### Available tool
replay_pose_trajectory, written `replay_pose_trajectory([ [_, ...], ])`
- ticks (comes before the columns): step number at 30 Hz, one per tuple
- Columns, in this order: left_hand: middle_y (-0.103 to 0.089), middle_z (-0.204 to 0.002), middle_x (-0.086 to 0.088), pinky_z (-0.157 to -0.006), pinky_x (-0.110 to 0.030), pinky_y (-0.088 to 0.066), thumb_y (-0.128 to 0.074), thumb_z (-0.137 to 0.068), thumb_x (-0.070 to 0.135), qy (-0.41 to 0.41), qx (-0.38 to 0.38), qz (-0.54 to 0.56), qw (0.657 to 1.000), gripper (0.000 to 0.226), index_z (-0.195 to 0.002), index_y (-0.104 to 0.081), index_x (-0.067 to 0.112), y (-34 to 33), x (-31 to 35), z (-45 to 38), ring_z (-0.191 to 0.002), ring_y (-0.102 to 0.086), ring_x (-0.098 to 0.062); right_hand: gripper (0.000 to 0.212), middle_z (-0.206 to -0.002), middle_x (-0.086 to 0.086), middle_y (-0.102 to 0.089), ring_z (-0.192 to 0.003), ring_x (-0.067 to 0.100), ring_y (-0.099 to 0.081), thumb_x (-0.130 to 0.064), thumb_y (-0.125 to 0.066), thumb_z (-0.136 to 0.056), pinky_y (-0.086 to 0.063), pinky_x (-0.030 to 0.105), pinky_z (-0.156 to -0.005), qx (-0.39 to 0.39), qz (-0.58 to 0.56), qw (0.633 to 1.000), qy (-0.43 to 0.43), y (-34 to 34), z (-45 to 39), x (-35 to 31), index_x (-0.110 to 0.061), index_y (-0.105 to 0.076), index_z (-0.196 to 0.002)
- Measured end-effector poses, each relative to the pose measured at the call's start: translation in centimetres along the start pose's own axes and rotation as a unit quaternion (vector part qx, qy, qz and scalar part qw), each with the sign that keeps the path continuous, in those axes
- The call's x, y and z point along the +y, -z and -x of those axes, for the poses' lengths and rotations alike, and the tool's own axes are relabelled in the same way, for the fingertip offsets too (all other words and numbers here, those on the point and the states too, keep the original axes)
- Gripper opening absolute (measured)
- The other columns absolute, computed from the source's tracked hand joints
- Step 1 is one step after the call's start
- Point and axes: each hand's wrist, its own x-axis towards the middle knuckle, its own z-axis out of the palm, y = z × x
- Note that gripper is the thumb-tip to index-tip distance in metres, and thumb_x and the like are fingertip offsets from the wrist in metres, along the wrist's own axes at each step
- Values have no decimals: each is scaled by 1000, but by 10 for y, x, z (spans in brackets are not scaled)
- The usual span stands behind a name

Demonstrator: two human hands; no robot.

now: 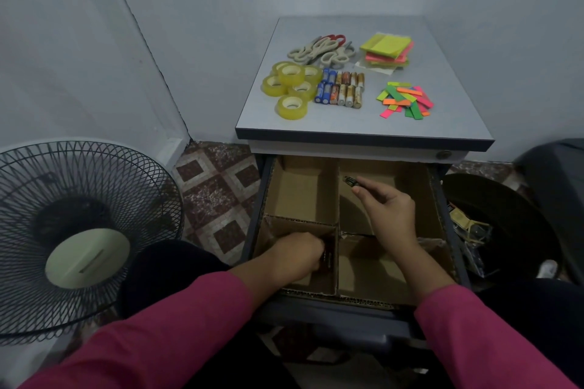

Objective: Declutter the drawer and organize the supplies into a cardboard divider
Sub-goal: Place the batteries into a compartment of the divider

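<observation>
1. Cardboard divider [337,196] sits in the open drawer [450,230] under the worktop [363,133]. Left hand [295,254] is down in the near-left compartment, fingers curled round something dark; right hand [390,210] pinches a small dark object [350,181] over the far-right one.
2. Can't really tell what either dark item is, too dim.
3. Up top: tape rolls [290,88], batteries [341,88], scissors [322,49], sticky notes [387,50]. Fan [79,230] on the tiled floor [218,199], left.

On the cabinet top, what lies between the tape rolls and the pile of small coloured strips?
In the head view, the batteries lie in rows between the tape rolls and the coloured strips, close against the tape.
</observation>
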Motion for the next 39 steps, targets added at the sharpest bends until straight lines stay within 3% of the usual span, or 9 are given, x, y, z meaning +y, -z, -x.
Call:
replay_pose_trajectory([
  [8,-64,-110,-18,-80,-35,-47,-58,-91,17,2,13,38,999,25,-110,-58,1,1,-3,2,-101,-61,-31,21,-98,-15,-67,-92,-8,-60,-19,-69,-87,-49,6,-69,-6,22,1000,-13,1,1,-4,-33,-67,-103],
  [13,-66,-101,-14,-78,-33,-48,-63,-90,24,17,-10,84,996,23,-99,-62,2,3,-12,5,-93,-62,-26,19,-102,-11,-65,-98,6,-60,-23,-60,-92,-53,32,-87,-41,44,998,-4,2,1,-5,-41,-63,-97],
  [15,-68,-96,-7,-74,-32,-51,-62,-91,24,9,8,193,981,15,-93,-65,10,4,-20,9,-87,-63,-20,21,-103,-12,-64,-100,10,-60,-23,-59,-92,-52,40,-89,-49,53,997,19,3,1,-10,-44,-62,-94],
  [18,-65,-84,2,-66,-24,-50,-63,-89,23,-19,133,352,926,7,-86,-67,18,14,-21,22,-72,-59,-7,22,-101,-11,-64,-98,11,-60,-22,-59,-92,-52,43,-89,-64,56,996,42,6,6,-21,-43,-62,-96],
  [22,-60,-67,-1,-54,-16,-41,-66,-87,11,-47,409,365,835,11,-76,-65,13,25,-32,19,-56,-49,-4,19,-93,-5,-64,-87,7,-62,-20,-64,-88,-53,27,-79,-191,73,979,7,6,18,-40,-36,-62,-99],
  [27,-56,-70,-2,-59,-24,-44,-62,-91,16,46,398,445,801,12,-81,-64,9,29,-45,10,-63,-50,-7,8,-95,-13,-63,-89,0,-59,-28,-59,-93,-45,16,-72,-404,383,830,36,-15,29,-60,-31,-66,-96],
  [30,-55,-69,4,-59,-23,-44,-62,-91,18,61,393,464,792,12,-82,-64,10,27,-47,7,-63,-49,-6,15,-99,1,-65,-93,19,-64,-24,-54,-94,-52,30,-72,-390,547,730,128,-35,41,-62,-19,-66,-103],
  [33,-53,-68,7,-57,-17,-43,-62,-91,19,50,396,450,799,12,-81,-64,11,25,-47,9,-60,-47,1,21,-110,8,-65,-100,28,-64,-9,-49,-94,-43,31,-66,-371,646,646,164,-51,53,-63,-11,-62,-111],
  [39,-53,-68,9,-57,-12,-40,-61,-91,21,46,394,450,800,14,-80,-63,13,23,-47,8,-61,-48,3,31,-119,8,-64,-109,28,-61,2,-43,-95,-39,30,-69,-414,702,546,194,-70,67,-47,-9,-62,-116],
])
